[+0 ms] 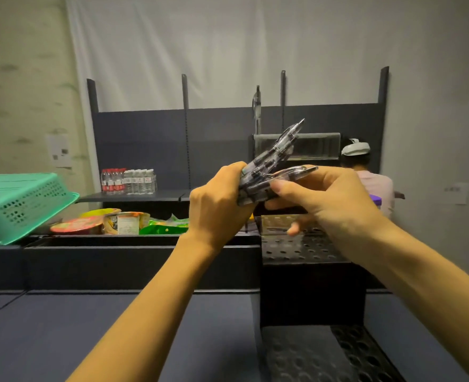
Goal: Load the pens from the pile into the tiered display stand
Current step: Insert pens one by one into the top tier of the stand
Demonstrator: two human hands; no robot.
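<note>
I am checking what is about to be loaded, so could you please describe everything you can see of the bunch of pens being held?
The bunch of pens is a handful of clear plastic pens with dark inner parts and dark grips. The left hand grips their lower ends, so they fan up and to the right, tips uppermost. The right hand pinches one pen that lies nearly level, pointing right. The bunch is held in the air above the black holed display stand. Their exact number cannot be told.

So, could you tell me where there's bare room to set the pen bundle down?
Free: the dark counter in front of the black ledge, left of the tiered stand. Crowded: behind the ledge, snack packets beside the green basket.
</note>
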